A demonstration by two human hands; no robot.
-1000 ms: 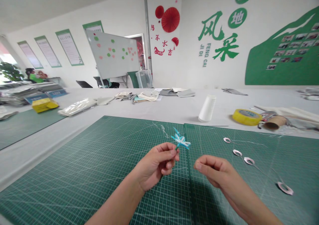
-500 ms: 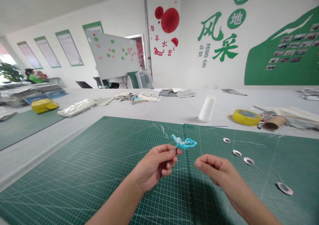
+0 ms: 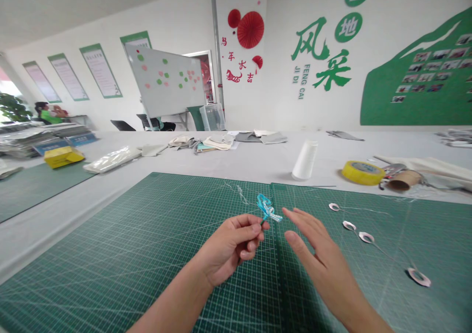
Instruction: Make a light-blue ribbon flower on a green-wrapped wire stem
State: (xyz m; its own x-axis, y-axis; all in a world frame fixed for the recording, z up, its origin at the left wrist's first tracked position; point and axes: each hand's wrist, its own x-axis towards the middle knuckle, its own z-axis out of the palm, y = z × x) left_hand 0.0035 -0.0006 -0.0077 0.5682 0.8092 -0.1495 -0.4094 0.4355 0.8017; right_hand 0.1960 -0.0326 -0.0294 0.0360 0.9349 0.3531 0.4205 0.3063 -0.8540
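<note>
Blue ornament (image 3: 264,204): seemingly light, bendy, fragile; I'd grip the stem (image 3: 262,221). Left hand (image 3: 229,244): pinching it. Right hand (image 3: 324,259): fingers parted, nothing visibly held.

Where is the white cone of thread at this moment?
In the head view, the white cone of thread stands right of centre on the grey table, just beyond the green cutting mat and left of the yellow tape roll.

A bare left hand (image 3: 230,247) and a bare right hand (image 3: 319,249) are showing slender fingers, narrowing into smooth, bare forearms (image 3: 173,298).
</note>
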